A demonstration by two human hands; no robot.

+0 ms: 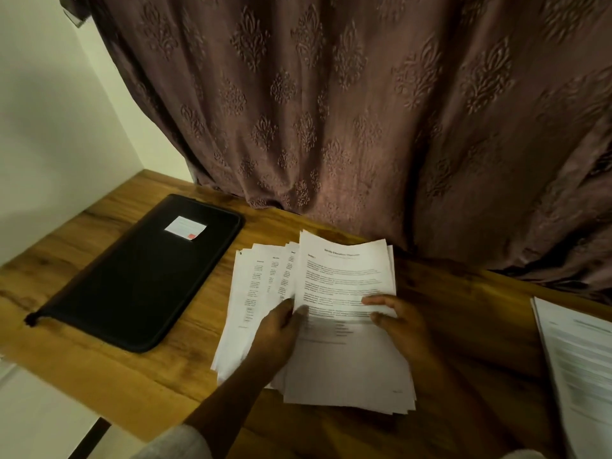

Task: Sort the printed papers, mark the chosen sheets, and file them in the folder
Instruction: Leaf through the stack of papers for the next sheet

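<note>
Sorting is in hand: on the wooden counter [149, 376] the fanned printed papers [255, 293] lie nearest. The left hand [281, 329] pinches the left edge of the top sheet [344, 279], while the right hand [402, 323] lays its fingers [374, 300] across the sheet's right edge; whether the thumb curls beneath, I cannot tell. A second pile [579, 359] sits well apart on the right. Farther left lies the black folder [142, 270], shut, before the curtain [331, 111]. Next, the sheet likely needs lifting free without dragging those below.
</note>
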